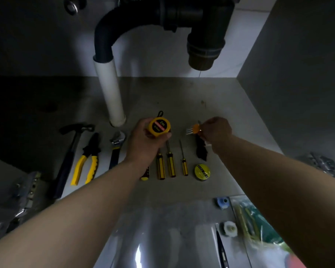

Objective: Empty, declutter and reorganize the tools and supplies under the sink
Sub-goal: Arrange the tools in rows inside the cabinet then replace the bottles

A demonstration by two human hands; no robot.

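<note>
My left hand (143, 144) grips a yellow tape measure (159, 127) marked 2m, held above the cabinet floor. My right hand (215, 131) pinches a small orange holder with metal hex keys (193, 129) fanning left. Below them tools lie in a row: a hammer (70, 149), yellow-handled pliers (89, 159), an adjustable wrench (115, 149), three yellow-and-black screwdrivers (170, 163) and a yellow roll of tape (202, 172). A black object (200, 149) lies under my right wrist.
A white drain pipe (110, 93) stands at the left rear and a dark trap (203, 41) hangs overhead. Grey walls close the cabinet at the right. Plastic bags with small parts (259, 225) lie at the front right, metal hinge hardware (27, 190) at the left.
</note>
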